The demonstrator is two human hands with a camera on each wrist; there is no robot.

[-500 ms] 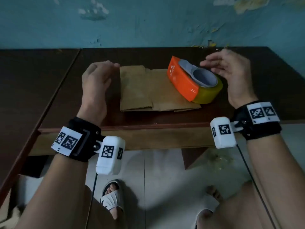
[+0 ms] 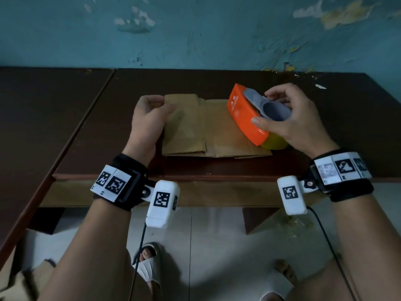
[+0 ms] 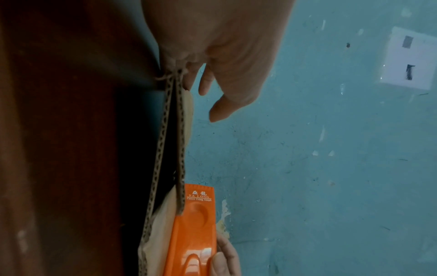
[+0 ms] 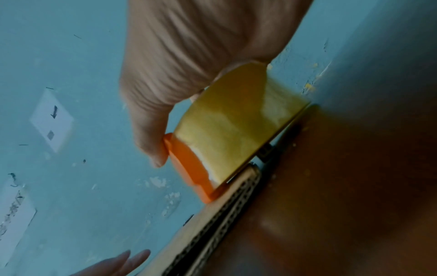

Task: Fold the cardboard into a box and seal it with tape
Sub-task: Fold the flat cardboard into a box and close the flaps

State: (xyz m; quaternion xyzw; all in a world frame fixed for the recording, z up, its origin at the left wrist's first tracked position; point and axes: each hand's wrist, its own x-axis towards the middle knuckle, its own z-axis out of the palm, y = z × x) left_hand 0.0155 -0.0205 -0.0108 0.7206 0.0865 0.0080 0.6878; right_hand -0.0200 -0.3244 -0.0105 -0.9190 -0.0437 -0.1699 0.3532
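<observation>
1. The table (image 2: 217, 166) has its front edge just short of your wrists; its back edge meets the blue wall (image 2: 195, 35), and a seam on the left divides it from a second tabletop (image 2: 43, 127).
2. The cardboard (image 2: 195, 127) lies flat near the middle of the table, set back from the front edge, with bare dark wood on its left, behind it and to the far right.
3. Your left hand (image 2: 147, 120) sits at the cardboard's left edge; the fingers curl loosely there, the thumb lies over the top face, and the left wrist view shows fingertips at the corrugated edge (image 3: 175, 130). Whether it truly grips the sheet, you cannot tell.
4. Your right hand (image 2: 290, 120) grasps the dispenser (image 2: 243, 111): thumb on the orange side, fingers curled over the far side and the grey core.
5. The dispenser rests tilted on the cardboard's right end, its yellow tape (image 4: 231, 127) overhanging the right edge onto the table.
6. The cardboard is plain brown and folded flat in two layers; flaps show as separate panels with slits along the near edge. The layers gape slightly at the left edge.
7. A white wall plate (image 3: 411, 57) sits on the wall beyond.
</observation>
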